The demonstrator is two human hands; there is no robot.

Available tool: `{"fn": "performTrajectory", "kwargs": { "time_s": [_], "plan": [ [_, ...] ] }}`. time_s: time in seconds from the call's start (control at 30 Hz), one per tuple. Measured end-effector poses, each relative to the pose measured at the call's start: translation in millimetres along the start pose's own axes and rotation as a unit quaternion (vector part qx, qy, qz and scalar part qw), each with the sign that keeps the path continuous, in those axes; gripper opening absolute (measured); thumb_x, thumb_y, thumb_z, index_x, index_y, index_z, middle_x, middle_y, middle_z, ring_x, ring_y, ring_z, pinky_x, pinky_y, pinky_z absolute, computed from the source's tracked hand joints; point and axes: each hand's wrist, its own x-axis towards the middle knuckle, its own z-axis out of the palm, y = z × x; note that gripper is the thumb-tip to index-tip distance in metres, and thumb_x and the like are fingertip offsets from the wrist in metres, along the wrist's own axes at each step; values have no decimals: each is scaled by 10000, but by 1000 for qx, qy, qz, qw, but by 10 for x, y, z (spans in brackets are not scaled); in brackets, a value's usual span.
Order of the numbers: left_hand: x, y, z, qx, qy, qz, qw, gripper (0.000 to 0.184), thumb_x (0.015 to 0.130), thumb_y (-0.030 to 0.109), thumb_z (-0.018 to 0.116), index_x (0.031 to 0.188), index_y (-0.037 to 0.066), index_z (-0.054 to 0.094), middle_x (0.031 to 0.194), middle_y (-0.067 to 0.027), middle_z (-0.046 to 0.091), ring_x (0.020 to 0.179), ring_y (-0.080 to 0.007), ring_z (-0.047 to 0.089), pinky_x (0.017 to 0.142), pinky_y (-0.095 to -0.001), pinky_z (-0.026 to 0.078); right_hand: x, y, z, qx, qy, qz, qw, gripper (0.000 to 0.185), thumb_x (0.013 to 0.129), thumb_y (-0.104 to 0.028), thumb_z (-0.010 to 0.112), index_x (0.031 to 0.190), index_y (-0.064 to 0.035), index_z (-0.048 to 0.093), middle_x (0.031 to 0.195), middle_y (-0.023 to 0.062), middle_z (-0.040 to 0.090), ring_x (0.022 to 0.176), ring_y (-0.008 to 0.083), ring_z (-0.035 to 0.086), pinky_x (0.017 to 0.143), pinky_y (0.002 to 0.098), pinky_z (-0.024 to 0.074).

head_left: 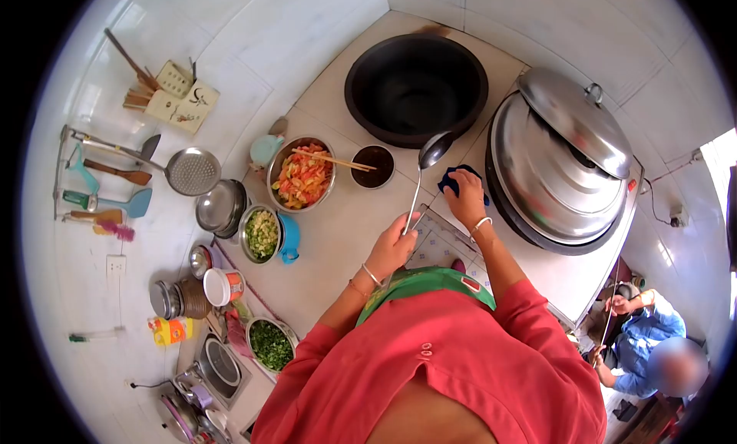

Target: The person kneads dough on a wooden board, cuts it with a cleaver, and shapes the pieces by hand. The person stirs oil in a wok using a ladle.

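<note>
My left hand (pixel 391 248) is closed around the handle of a metal ladle (pixel 436 148), whose bowl points away from me, over the counter below the black basin. My right hand (pixel 467 202) presses down on a dark blue cloth (pixel 458 177) at the counter's front edge, its fingers curled on it. Left of the ladle stands a bowl of dark sauce (pixel 373 167), with chopsticks (pixel 330 160) reaching across to a metal bowl of chopped tomatoes (pixel 302 175). To my right, close to the cloth, sits a large wok (pixel 499 190) covered by a steel lid (pixel 537 167).
A big black basin (pixel 416 83) stands in the back corner. Bowls of chopped scallions (pixel 261 235) and chopped greens (pixel 271 344) line the left side. Utensils, including a skimmer (pixel 193 171), hang on the wall. A person in blue (pixel 652 329) sits at lower right holding a stick.
</note>
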Motion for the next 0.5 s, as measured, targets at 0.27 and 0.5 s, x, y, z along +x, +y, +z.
{"fn": "performTrajectory", "kwargs": {
  "time_s": [0.27, 0.5],
  "plan": [
    [282, 15, 227, -187, 38, 48, 980, 349, 996, 186, 519, 1303, 19, 530, 1159, -63, 591, 1062, -124, 537, 916, -287, 433, -375, -384, -377, 406, -242, 221, 853, 322, 991, -303, 531, 1070, -10, 635, 923, 111, 678, 852, 166, 660, 744, 285, 511],
    [559, 135, 467, -226, 45, 62, 971, 492, 982, 316, 583, 1397, 84, 458, 1272, -87, 553, 1170, -161, 505, 1013, -319, 392, -515, -839, -930, 626, -321, 355, 616, 347, 1028, -263, 467, 1291, -36, 460, 1005, 86, 626, 842, 171, 639, 768, 331, 542]
  ]
}}
